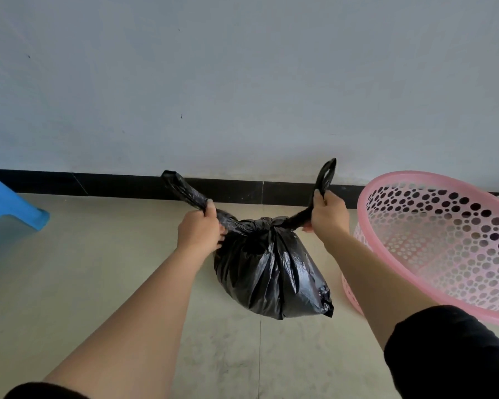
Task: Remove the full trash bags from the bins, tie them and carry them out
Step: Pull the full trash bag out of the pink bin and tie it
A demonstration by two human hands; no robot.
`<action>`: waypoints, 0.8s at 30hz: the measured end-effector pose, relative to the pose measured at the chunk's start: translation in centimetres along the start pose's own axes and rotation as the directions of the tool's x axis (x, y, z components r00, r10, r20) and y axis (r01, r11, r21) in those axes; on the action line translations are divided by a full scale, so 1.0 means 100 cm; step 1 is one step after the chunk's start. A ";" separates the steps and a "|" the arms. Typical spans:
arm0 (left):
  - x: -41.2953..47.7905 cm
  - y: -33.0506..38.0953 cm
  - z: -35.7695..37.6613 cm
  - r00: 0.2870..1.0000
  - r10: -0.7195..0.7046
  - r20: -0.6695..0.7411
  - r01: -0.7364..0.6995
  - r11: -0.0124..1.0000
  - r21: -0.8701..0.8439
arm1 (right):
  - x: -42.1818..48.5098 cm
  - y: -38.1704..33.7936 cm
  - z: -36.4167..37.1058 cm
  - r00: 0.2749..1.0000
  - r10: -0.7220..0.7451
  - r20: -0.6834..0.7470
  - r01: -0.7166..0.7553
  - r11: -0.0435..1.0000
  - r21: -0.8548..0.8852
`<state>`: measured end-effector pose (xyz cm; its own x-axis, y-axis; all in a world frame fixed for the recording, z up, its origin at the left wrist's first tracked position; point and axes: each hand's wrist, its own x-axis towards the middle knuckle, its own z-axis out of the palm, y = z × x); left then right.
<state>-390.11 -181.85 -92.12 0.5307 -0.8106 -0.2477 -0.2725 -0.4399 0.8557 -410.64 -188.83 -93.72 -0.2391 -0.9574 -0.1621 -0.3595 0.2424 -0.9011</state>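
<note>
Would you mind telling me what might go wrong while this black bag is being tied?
The left hand and right hand pull the thin handles apart; the stretched plastic beside the knot might tear.
The knot looks like a single crossing, so it may slip when the bag is carried.
The right forearm is close to the pink bin and could knock it.

Black trash bag (271,272), bulging, knotted at top (handle ends stretched sideways); pink perforated bin (458,254) just beside, right.
</note>
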 end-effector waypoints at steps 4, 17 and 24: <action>-0.005 0.031 0.014 0.983 0.049 0.178 0.009 0.950 -0.313 | -0.009 -0.030 0.015 0.977 -0.165 0.134 0.159 0.986 0.051; -0.013 0.021 0.015 0.952 0.143 0.272 -0.079 0.969 -0.232 | -0.020 -0.045 0.008 0.888 -0.343 0.307 0.337 0.939 0.073; -0.016 0.020 0.025 0.918 0.259 0.300 -0.190 0.952 -0.240 | -0.017 -0.051 0.003 0.875 -0.239 0.421 0.076 0.926 0.369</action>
<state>-393.52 -182.44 -91.12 0.1756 -0.9741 -0.1426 -0.1670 -0.1722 0.9708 -408.16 -188.50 -88.95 0.2561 -0.9619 -0.0956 -0.0182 0.0941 -0.9954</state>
